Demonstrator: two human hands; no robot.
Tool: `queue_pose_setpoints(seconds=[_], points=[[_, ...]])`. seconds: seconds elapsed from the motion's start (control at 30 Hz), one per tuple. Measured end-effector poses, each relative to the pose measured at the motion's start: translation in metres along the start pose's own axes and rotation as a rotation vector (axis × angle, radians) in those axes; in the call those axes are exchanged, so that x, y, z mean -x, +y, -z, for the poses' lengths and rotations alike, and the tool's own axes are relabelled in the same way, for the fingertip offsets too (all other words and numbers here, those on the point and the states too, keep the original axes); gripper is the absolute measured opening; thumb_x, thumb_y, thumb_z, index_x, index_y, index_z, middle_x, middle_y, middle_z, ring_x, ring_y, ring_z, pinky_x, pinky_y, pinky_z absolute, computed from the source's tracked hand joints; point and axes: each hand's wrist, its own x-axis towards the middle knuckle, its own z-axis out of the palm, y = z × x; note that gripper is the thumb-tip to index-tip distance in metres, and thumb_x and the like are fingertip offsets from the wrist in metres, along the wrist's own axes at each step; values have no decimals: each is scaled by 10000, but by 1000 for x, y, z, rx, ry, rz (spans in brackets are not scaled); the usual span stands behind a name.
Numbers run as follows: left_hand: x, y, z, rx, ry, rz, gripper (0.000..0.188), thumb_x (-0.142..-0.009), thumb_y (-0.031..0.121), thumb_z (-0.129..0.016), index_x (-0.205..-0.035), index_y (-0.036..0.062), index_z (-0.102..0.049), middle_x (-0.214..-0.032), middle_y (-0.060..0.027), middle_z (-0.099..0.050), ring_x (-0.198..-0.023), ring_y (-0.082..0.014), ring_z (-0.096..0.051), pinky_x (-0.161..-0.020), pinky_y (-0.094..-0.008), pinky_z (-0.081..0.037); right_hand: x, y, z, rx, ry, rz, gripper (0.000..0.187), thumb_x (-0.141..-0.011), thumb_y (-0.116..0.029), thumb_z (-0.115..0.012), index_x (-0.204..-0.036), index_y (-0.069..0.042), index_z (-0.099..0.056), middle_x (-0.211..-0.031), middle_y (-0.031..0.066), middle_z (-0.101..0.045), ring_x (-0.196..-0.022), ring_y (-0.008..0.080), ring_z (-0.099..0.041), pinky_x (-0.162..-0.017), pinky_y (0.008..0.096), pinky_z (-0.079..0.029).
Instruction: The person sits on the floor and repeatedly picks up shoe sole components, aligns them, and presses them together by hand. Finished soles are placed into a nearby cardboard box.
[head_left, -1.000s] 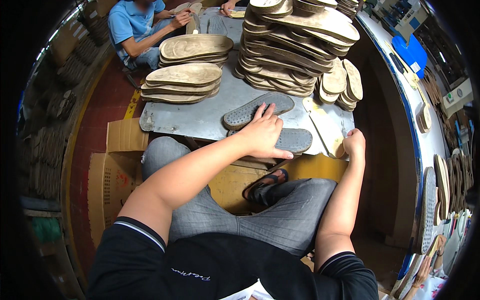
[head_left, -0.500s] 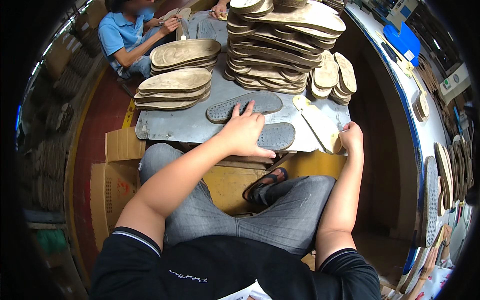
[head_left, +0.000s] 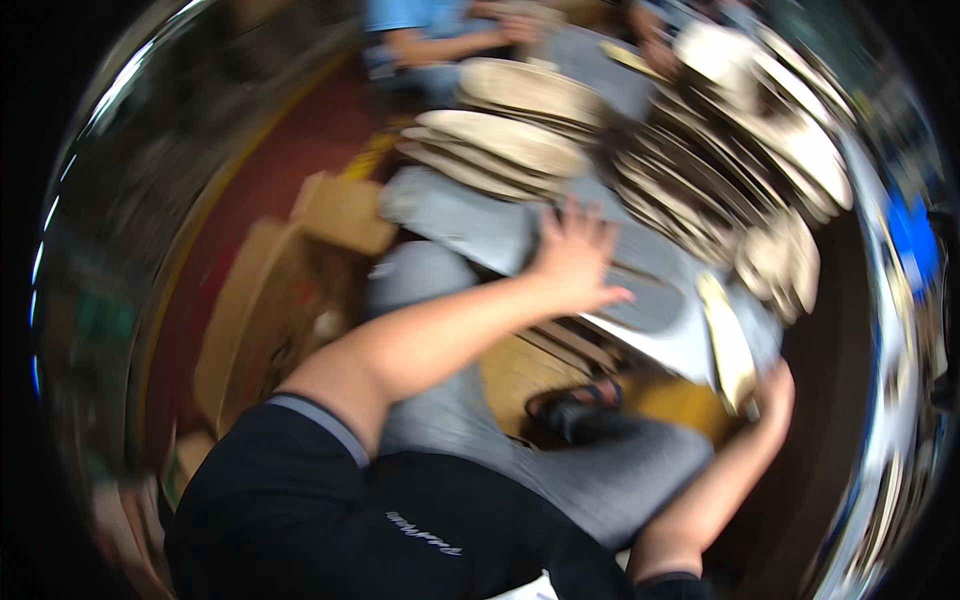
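Table (head_left: 460, 215): the broad grey top before the seated person, bearing soles of several kinds.
Cardboard box (head_left: 345, 212): left of the person's knees, a flap spread outward; its inside is too blurred to tell what it holds.
Tall pile (head_left: 680, 190): many shoe soles layered unevenly, toward the table's far right.
Low stacks (head_left: 500, 145): two, of pale soles, left of the tall pile.
Grey soles (head_left: 655, 305): near the table's front edge, partly hidden by the left hand; they would likely handle best lying flat, steadied with light, even pressure.
Pale strip (head_left: 727, 340): right of the grey soles, its lower end by the front edge; a firm hold there should prevent slipping.
Left hand (head_left: 578, 260): fingers spread wide over the soles; blur hides how firmly they touch.
Right hand (head_left: 772, 395): beside the strip's lower end; whether it grips anything, one cannot tell.
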Motion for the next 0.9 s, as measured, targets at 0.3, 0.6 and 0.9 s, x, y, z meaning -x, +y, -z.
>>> queue_pose_setpoints(seconds=[0.3, 0.6, 0.9], points=[[-36, -14, -121, 604, 253, -168, 1376, -781, 895, -812, -1770, -20, -532, -1883, -519, -43, -1723, -757, 148, -1353, -909, -27, 50, -153, -119, -214, -281, 362, 185, -1113, -166, -725, -1169, 9, -742, -1033, 150, -818, -910, 267, -800, -794, 487, -675], [-67, -13, -104, 400, 689, -248, 737, -1029, 671, -774, -1681, 332, -703, -1366, -237, -694, -1344, -505, -623, -1241, -770, -421, 57, -223, -173, -102, -347, 457, 186, -1096, -181, -755, -1128, 0, -726, -987, 132, -802, -876, 242, -773, -781, 465, -654], [-89, -36, -42, 551, 114, -237, 420, -1049, 466, -682, -1196, 93, -807, -1155, -181, -841, -1209, -297, -787, -1041, -511, -640, 54, -232, -174, -67, -326, 472, 201, -1078, -196, -786, -1087, -10, -711, -942, 113, -785, -843, 218, -747, -768, 443, -634]])
